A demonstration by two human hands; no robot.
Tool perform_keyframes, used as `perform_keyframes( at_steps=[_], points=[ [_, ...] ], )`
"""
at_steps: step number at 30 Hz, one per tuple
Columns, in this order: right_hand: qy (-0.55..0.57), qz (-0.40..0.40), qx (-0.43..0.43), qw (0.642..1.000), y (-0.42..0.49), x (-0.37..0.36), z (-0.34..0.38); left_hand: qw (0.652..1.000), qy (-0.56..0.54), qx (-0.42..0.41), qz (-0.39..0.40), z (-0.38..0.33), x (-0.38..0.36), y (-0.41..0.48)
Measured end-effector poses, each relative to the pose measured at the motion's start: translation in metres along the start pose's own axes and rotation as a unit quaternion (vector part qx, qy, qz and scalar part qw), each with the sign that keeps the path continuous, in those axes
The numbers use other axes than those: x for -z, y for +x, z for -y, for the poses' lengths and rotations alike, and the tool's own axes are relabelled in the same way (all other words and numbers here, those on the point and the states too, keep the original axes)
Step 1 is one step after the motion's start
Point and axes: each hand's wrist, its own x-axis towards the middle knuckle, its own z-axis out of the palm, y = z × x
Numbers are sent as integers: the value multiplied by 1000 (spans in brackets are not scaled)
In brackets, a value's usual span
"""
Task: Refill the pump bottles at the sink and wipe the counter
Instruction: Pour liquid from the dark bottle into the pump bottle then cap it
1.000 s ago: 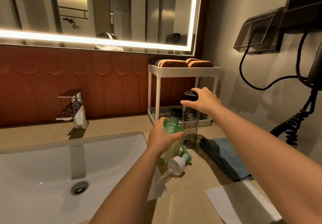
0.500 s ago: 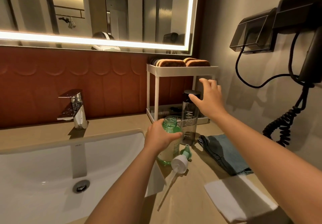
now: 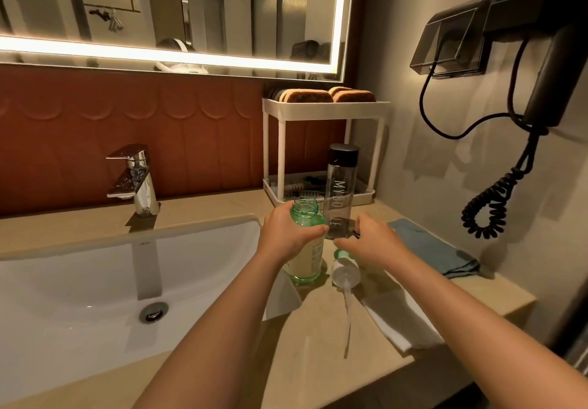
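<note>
Your right hand (image 3: 372, 243) has dropped from the black cap of the tall clear bottle (image 3: 340, 192) to its base, just above the pump head (image 3: 345, 273) lying on the tabletop (image 3: 305, 361); whether its fingers grip anything cannot be told. Your left hand (image 3: 286, 233) grips the uncapped green pump bottle (image 3: 307, 256), which stands beside the sink (image 3: 95, 281). You look early on: pump off, but pouring, recapping and wiping with the blue cloth (image 3: 426, 246) remain.

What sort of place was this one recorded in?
Probably a hotel bathroom: a basin with a chrome tap under a backlit mirror, and a wall-mounted hair dryer with a coiled cord beside the counter.
</note>
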Motion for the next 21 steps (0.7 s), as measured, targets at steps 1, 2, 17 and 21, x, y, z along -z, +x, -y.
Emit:
perform_keyframes(
  at_steps=[1,2,17,21],
  points=[
    [-22,18,-16,999,1,-2,0,1000,-3,-1,-1,0,0,0],
    [-42,37,-29,998,1,-4,-1,1000,-6,-2,-2,0,0,0],
    [60,80,-84,991,6,10,-3,1000,-19,-16,-7,8,-2,-8],
    [200,42,-19,979,9,39,-3,1000,-26,-14,0,7,0,-9]
  ],
)
